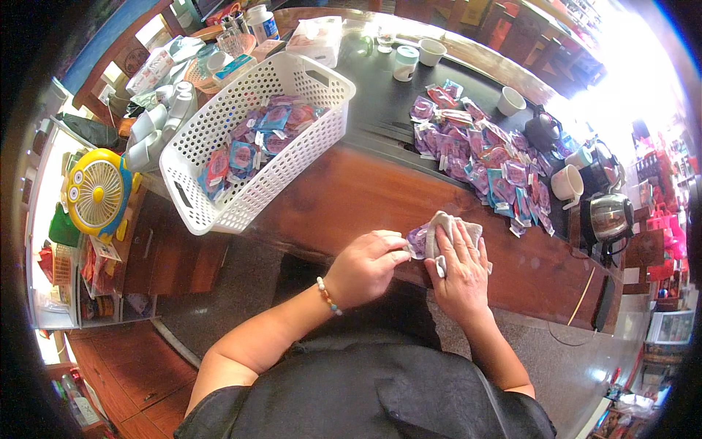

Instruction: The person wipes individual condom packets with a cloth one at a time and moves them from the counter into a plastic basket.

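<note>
A small purple packet (418, 242) lies on the brown wooden table near its front edge. My left hand (368, 265) pinches the packet's left end between thumb and fingers; a beaded bracelet is on that wrist. Over the packet's right part my right hand (459, 269) presses a folded light-grey cloth (439, 228) with spread fingers. That part of the packet is hidden under the cloth. Beyond the right hand spreads a pile of purple, blue and red packets (466, 148). To the left stands a white perforated plastic basket (263, 192), with several similar packets (274, 118) inside.
A black kettle (543, 129), a glass coffee pot (609, 217) and a white cup (567, 182) stand at the right. White cups (432, 50) and a lidded jar (406, 63) are at the back. A yellow fan (96, 193) stands left of the basket, beside cluttered shelves.
</note>
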{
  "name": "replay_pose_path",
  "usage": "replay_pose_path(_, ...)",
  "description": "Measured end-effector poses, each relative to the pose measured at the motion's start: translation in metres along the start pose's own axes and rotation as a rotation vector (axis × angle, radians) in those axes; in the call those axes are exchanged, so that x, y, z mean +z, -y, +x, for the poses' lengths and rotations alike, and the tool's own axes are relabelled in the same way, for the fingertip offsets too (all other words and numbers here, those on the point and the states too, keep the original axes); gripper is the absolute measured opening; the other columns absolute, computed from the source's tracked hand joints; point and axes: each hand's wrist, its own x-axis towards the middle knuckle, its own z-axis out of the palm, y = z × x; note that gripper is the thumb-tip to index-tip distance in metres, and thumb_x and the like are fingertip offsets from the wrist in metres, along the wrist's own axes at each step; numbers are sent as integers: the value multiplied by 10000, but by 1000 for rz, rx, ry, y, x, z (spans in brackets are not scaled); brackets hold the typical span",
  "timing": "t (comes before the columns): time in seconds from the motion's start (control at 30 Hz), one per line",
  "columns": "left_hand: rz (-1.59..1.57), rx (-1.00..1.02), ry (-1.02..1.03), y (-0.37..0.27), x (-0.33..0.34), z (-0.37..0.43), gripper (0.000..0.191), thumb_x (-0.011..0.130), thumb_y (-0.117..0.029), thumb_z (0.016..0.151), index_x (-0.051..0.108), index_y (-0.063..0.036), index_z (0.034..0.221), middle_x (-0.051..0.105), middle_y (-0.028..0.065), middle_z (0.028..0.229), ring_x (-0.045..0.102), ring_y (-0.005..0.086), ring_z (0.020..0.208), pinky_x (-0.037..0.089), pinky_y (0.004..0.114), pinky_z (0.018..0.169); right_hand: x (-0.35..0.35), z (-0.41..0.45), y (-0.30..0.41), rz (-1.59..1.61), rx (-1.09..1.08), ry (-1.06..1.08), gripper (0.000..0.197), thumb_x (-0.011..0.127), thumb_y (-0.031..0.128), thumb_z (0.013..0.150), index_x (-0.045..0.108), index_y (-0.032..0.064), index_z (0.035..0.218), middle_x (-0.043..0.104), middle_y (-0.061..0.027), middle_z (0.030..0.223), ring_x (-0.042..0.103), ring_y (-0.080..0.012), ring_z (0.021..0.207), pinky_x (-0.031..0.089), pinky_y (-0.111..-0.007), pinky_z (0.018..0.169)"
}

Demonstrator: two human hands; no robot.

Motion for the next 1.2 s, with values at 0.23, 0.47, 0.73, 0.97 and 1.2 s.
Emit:
replay_pose_path(0.23,-14,4,-39,-3,-2,4,313,688,40,799,740,-45,1095,725,128,1165,691,343,1125,559,448,1014,-3,-26,1,-26,-32,-24,569,657,364,988,625,85,1482,523,-134,1614,426,-292,1546,200,-559,1286)
replay_pose_path(0.47,-14,-33,-68,-2,2,4,307,676,39,848,691,-23,1149,714,177,1131,695,367,1069,566,455,965,1,-19,13,55,-229,38,483,635,381,1014,668,161,1443,563,-81,1580,437,-295,1536,164,-586,1286)
replay_pose_path(0.73,-56,-157,-83,-2,4,0,437,734,-17,849,645,-33,1277,713,173,1174,688,374,1098,568,440,981,9,10,6,84,-115,-6,481,591,397,1054,640,130,1451,539,-102,1597,433,-291,1532,289,-517,1246)
replay_pose_path(0.97,52,-87,-38,0,6,10,298,798,-77,810,743,-50,1101,726,160,1158,680,346,1088,563,421,981,25,5,-1,17,-31,-144,548,596,475,1037,636,129,1460,563,-124,1572,449,-298,1522,301,-510,1243)
replay_pose_path(1.2,243,-27,24,-3,10,18,142,771,-86,865,745,-54,1000,737,111,1055,676,324,1043,564,426,944,15,-14,-5,63,20,-229,478,639,390,1012,681,122,1405,624,-141,1502,518,-309,1467,357,-510,1218)
